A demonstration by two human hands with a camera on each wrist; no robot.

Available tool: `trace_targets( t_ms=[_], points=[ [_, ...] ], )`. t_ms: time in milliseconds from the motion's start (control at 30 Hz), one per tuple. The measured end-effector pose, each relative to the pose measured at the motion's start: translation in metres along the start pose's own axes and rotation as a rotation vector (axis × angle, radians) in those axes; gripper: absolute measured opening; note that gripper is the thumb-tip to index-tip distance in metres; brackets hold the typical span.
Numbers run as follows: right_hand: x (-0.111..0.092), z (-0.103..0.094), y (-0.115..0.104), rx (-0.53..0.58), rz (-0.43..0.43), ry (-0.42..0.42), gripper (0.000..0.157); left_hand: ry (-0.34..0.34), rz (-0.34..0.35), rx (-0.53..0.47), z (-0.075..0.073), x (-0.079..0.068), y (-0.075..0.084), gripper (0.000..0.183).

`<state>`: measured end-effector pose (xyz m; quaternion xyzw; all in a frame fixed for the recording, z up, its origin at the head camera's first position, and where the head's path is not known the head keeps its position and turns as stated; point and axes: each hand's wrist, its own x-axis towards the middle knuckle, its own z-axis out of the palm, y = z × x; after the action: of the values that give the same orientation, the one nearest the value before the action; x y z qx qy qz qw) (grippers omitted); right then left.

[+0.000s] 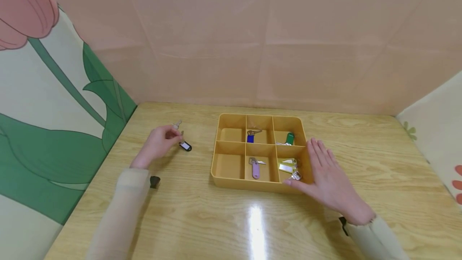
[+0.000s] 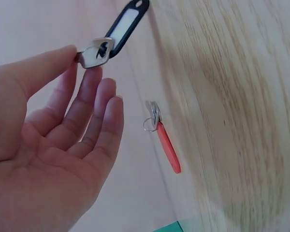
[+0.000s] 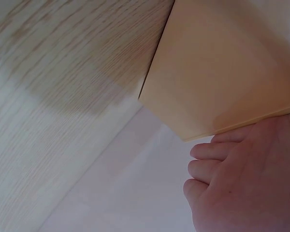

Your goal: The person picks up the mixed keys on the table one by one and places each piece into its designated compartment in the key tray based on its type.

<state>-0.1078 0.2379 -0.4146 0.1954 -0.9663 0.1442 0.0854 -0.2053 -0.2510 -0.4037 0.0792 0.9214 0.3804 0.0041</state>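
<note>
My left hand (image 1: 157,144) pinches a key (image 2: 94,55) between thumb and fingertip, left of the tray. From that key hangs a black key tag (image 1: 185,146) with a white label. Just beyond this hand, keys (image 1: 177,124) lie on the table; in the left wrist view they carry a red key tag (image 2: 169,147). On the right, my right hand (image 1: 330,181) rests with straight fingers along the side of the yellow divided tray (image 1: 249,183), its thumb at the front rim. In the right wrist view its fingers lie at the tray's rim.
Inside the tray lie keys with a blue tag (image 1: 250,138), a green tag (image 1: 290,138), a purple tag (image 1: 255,169) and yellow tags (image 1: 286,167), each colour in its own compartment. A pink backdrop (image 1: 231,51) closes off the wooden table's (image 1: 202,212) far edge.
</note>
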Motion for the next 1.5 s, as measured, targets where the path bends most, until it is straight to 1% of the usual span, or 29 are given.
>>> trace_targets(
  t_ms=[133, 300, 567, 933, 1233, 1500],
  points=[
    [0.000, 0.000, 0.000, -0.002, 0.000, -0.003, 0.122, 0.027, 0.014, -0.020, 0.001, 0.000, 0.003, 0.010],
    [0.000, 0.000, 0.000, -0.004, 0.000, -0.004, 0.122, 0.055, 0.014, -0.018, 0.002, 0.000, 0.005, 0.011],
    [0.000, 0.001, 0.000, 0.000, -0.005, 0.006, 0.123, 0.071, 0.014, -0.008, 0.002, -0.001, 0.009, 0.014],
    [-0.001, 0.001, 0.000, -0.002, -0.009, 0.007, 0.123, 0.113, 0.048, -0.027, 0.003, -0.002, 0.014, 0.015],
    [-0.001, 0.001, 0.000, 0.010, 0.005, 0.007, 0.122, 0.143, 0.087, -0.068, 0.005, -0.002, 0.022, 0.013],
    [-0.001, 0.000, -0.001, 0.013, 0.005, -0.001, 0.122, 0.166, 0.117, -0.081, 0.006, -0.002, 0.030, 0.012]
  ],
)
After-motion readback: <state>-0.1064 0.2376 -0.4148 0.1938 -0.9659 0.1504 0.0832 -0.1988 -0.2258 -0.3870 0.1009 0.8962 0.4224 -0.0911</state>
